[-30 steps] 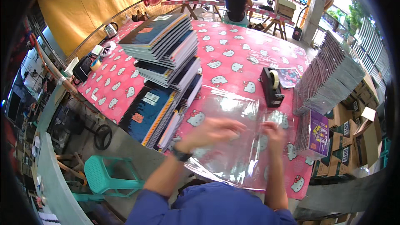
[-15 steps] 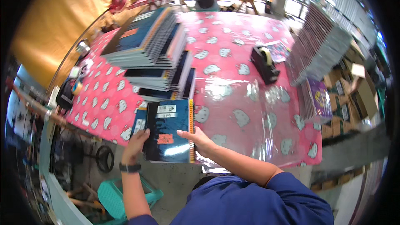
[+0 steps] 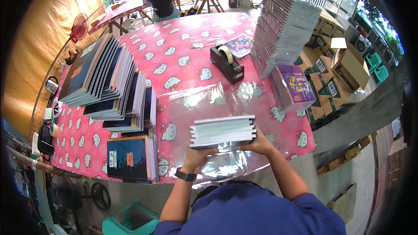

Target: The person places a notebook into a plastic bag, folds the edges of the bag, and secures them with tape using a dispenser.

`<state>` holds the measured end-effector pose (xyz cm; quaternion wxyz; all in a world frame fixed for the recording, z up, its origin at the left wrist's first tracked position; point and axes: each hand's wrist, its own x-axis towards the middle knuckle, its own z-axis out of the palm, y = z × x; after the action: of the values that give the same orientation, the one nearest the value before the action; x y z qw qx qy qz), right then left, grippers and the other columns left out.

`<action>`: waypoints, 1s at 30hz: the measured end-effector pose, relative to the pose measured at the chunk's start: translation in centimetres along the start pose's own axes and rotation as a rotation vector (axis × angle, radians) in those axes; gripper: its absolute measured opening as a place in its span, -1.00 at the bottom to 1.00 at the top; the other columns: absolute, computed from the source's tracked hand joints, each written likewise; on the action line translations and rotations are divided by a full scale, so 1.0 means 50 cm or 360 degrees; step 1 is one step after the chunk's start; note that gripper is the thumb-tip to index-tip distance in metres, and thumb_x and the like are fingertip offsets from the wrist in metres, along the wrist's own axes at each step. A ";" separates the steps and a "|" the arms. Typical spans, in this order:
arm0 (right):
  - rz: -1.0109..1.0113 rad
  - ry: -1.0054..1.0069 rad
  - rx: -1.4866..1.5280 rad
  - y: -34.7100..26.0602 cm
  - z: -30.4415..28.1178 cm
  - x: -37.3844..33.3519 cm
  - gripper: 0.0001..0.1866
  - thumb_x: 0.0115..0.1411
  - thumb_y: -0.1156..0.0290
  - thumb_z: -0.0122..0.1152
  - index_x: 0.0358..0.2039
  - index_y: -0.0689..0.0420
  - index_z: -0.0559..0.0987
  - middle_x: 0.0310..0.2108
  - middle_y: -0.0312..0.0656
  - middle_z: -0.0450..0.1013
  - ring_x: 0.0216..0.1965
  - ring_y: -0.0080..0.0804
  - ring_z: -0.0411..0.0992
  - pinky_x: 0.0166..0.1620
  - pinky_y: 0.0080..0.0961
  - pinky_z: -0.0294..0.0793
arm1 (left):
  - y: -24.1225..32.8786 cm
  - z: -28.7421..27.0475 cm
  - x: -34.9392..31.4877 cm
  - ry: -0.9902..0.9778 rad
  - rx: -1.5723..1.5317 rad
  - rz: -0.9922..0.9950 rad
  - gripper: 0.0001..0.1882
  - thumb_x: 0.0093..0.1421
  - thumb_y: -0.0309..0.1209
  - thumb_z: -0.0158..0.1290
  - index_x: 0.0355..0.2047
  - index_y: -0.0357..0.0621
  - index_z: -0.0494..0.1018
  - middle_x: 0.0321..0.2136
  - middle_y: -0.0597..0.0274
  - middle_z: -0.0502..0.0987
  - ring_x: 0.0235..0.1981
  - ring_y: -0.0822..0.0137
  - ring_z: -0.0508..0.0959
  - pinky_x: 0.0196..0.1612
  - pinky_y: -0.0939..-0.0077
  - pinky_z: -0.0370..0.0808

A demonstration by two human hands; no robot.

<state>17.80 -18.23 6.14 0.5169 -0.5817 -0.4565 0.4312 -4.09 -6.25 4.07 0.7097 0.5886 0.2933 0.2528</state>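
Note:
Between my two hands is a small stack of spiral notebooks (image 3: 223,132), tipped so its white page edges face up. My left hand (image 3: 198,157), with a dark band at the wrist, grips the near left side. My right hand (image 3: 260,142) closes on the right side. Beneath the stack lies clear plastic film (image 3: 191,109), shiny and wrinkled; whether the notebooks touch it I cannot tell. To the left, a dark blue notebook (image 3: 126,159) tops a low pile at the table's front edge. Behind it rise taller, staggered notebook piles (image 3: 98,76).
A black tape dispenser (image 3: 227,64) stands mid-table on the pink patterned cover (image 3: 183,24). Tall wrapped stacks (image 3: 281,30) and a purple-covered pile (image 3: 294,87) line the right side, with cardboard boxes (image 3: 326,76) beyond. A teal stool (image 3: 130,219) is below left. Another person sits farther back.
Both hands have moved right with notebooks, from beside the piles to over the plastic film. The notebooks have gone from cover-up to edge-up. My view has shifted right.

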 end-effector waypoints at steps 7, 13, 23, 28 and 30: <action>0.0295 0.0032 0.0402 0.078 -0.055 0.008 -0.12 -0.29 0.65 0.44 0.08 0.17 0.20 -0.09 -0.26 0.34 -0.07 -0.49 0.33 -0.05 -0.47 0.39 | -0.142 0.052 -0.013 0.0351 0.1969 0.0252 -0.02 -0.18 -0.08 0.31 0.16 -0.22 0.08 0.10 -0.11 0.25 0.25 0.08 0.09 0.25 0.04 -0.03; 0.0047 0.0046 0.0690 0.109 0.003 0.022 -0.19 -0.35 0.71 0.41 -0.01 0.11 0.26 -0.16 -0.31 0.34 -0.11 -0.53 0.31 -0.04 -0.57 0.31 | -0.114 -0.013 -0.041 0.0220 0.2137 0.0043 -0.14 -0.12 0.19 0.13 0.06 -0.17 0.29 0.10 -0.04 0.28 0.28 0.04 0.00 0.28 0.01 -0.35; -0.0430 -0.0170 0.0378 0.091 -0.015 -0.002 -0.19 -0.28 0.53 0.47 0.00 0.06 0.21 -0.03 -0.19 0.27 -0.01 -0.43 0.27 0.06 -0.48 0.25 | -0.027 0.031 -0.023 0.0164 0.0320 0.0795 -0.40 -0.11 -0.49 0.25 -0.02 -0.21 0.29 -0.10 0.11 0.43 0.04 0.23 0.36 0.14 0.30 0.26; -0.0569 -0.0108 0.0025 0.120 -0.017 0.008 -0.24 -0.26 0.48 0.44 -0.04 0.06 0.21 -0.05 -0.13 0.27 0.01 -0.33 0.27 0.06 -0.44 0.24 | -0.069 0.065 -0.016 0.0413 0.0343 0.0821 -0.38 -0.10 -0.34 0.28 -0.03 -0.18 0.28 -0.06 0.04 0.40 0.07 0.14 0.34 0.19 0.21 0.18; -0.0460 -0.0092 0.0098 0.142 -0.015 0.008 -0.22 -0.23 0.42 0.45 -0.01 0.10 0.19 -0.06 -0.07 0.28 0.00 -0.25 0.28 0.09 -0.39 0.21 | -0.103 0.034 -0.007 0.0292 0.0957 0.0903 -0.41 -0.11 -0.34 0.29 -0.07 -0.20 0.32 -0.07 0.03 0.41 0.05 0.16 0.36 0.17 0.20 0.20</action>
<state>19.24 -18.33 -0.86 0.5777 -0.4812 -0.5369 0.3827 -3.06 -8.57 -0.70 0.3795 0.8020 0.2422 0.3926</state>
